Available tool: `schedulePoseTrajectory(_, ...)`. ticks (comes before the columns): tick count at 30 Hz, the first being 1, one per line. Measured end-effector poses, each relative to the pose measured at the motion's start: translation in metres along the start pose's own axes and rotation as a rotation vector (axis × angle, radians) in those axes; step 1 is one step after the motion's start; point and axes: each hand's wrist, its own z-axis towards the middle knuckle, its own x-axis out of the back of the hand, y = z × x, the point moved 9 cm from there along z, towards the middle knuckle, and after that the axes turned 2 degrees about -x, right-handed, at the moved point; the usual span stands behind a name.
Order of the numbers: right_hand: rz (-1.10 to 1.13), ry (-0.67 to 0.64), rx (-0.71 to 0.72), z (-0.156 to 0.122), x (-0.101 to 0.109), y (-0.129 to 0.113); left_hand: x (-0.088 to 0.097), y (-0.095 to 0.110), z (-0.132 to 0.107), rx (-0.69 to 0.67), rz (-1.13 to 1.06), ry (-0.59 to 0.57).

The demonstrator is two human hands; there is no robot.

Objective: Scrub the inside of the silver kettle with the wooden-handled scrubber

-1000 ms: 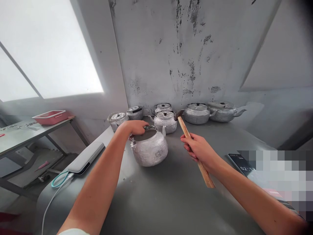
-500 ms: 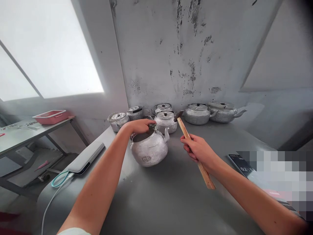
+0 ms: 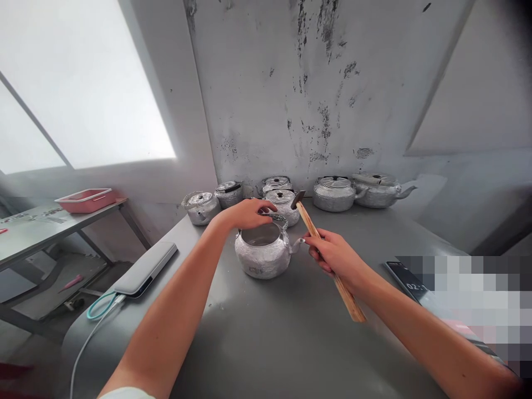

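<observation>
A silvery, dented kettle [image 3: 264, 257] stands upright and lidless on the grey table, its spout pointing right. Just above its opening is my left hand [image 3: 251, 213], fingers apart and slightly curved, close to the dark twisted handle [image 3: 283, 220]. Whether the fingertips touch that handle I cannot tell. My right hand [image 3: 330, 252] is closed around the wooden shaft of a hammer [image 3: 310, 221]. The hammer's dark head points up and away, beside the spout tip and in front of the kettles behind.
Several lidded kettles [image 3: 333, 194] line the back of the table [image 3: 266, 338] by the stained wall. At left lies a white power bank [image 3: 147, 269] with cables. A phone [image 3: 405, 280] lies at right. On another table is a pink basket [image 3: 87, 202].
The kettle was tilted with my left hand gripping its rim or handle. Now it sits level, slightly farther right, and the fingers have loosened. The hammer has barely moved.
</observation>
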Motion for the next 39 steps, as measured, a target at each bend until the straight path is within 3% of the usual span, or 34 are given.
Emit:
schedulePoseTrajectory(3, 0.005, -0.01, 0.025, 0.001, 0.0, -0.001, 0.014, 0.002, -0.016, 0.138, 0.046, -0.002)
schedulePoseTrajectory(4, 0.008, -0.017, 0.039, 0.001, -0.001, -0.002, 0.016, -0.004, -0.023, 0.265, 0.076, -0.023)
schedulePoseTrajectory(6, 0.015, -0.047, 0.068, -0.001, -0.003, -0.005, 0.016, -0.012, -0.034, 0.446, 0.108, -0.077)
schedulePoseTrajectory(8, 0.023, -0.105, 0.099, -0.005, -0.009, -0.009, 0.009, -0.014, -0.038, 0.494, 0.094, -0.154)
schedulePoseTrajectory(14, 0.052, -0.206, 0.168, -0.018, -0.019, -0.022, 0.004, -0.009, -0.027, 0.291, 0.012, -0.188)
schedulePoseTrajectory(20, 0.126, -0.102, 0.181, -0.014, -0.008, -0.024, -0.007, 0.017, -0.018, 0.048, -0.1, -0.192)
schedulePoseTrajectory(24, 0.16, -0.027, 0.16, -0.011, 0.002, -0.022, -0.015, 0.017, -0.012, 0.069, -0.083, -0.178)
schedulePoseTrajectory(28, 0.171, 0.001, 0.142, -0.009, 0.005, -0.019, -0.012, 0.028, -0.012, -0.056, -0.139, -0.177)
schedulePoseTrajectory(34, 0.175, -0.008, 0.143, -0.007, 0.004, -0.017, -0.003, 0.044, -0.023, -0.293, -0.466, -0.276)
schedulePoseTrajectory(39, 0.192, -0.023, 0.15, -0.008, 0.004, -0.016, 0.002, 0.048, -0.03, -0.372, -0.655, -0.366)
